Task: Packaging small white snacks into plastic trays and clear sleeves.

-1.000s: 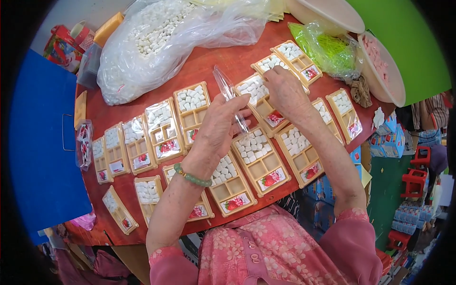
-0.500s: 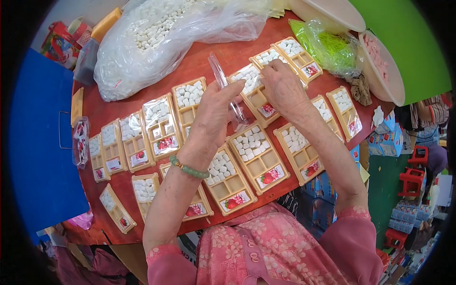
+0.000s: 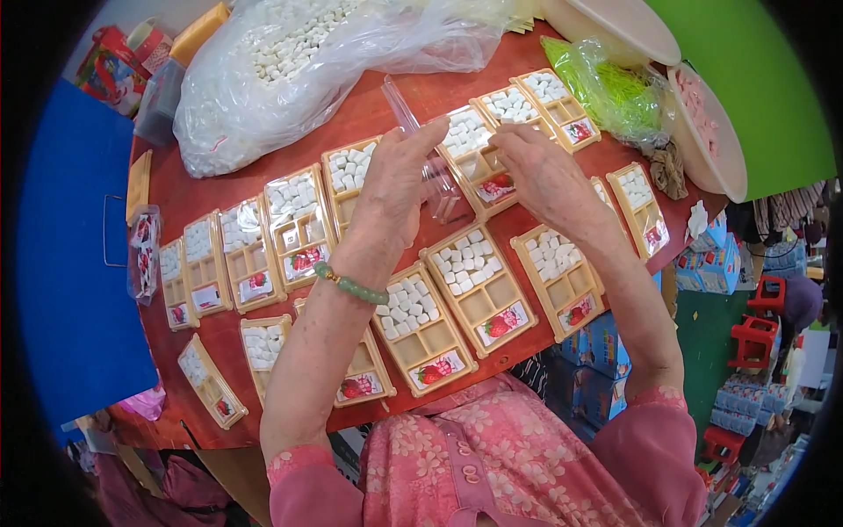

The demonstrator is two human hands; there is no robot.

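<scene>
Two rows of beige compartment trays hold white marshmallow-like pieces, with a strawberry-printed card in a lower compartment. My left hand (image 3: 395,180) grips a clear plastic lid (image 3: 406,110), which stands tilted under the palm. Its thumb reaches the upper left corner of one tray (image 3: 481,167) in the far row. At that tray's right edge, my right hand (image 3: 549,176) has its fingers bent and close together; what they pinch is hidden. Nearer me lie an uncovered tray (image 3: 492,290) and another tray (image 3: 417,329). A glossy cover shows on a far-row tray (image 3: 294,198) to the left.
A big clear bag (image 3: 219,114) of white pieces lies at the back. Bright green strips (image 3: 601,88) in plastic and a cream basin (image 3: 734,167) of pink pieces stand at the back right. A clear box (image 3: 145,259) of small packets sits on the left edge.
My right hand has loosened from a tight pinch above the tray and slid slightly right and down, its fingers longer. My left hand stays on the clear lid, its thumb closer to the tray.
</scene>
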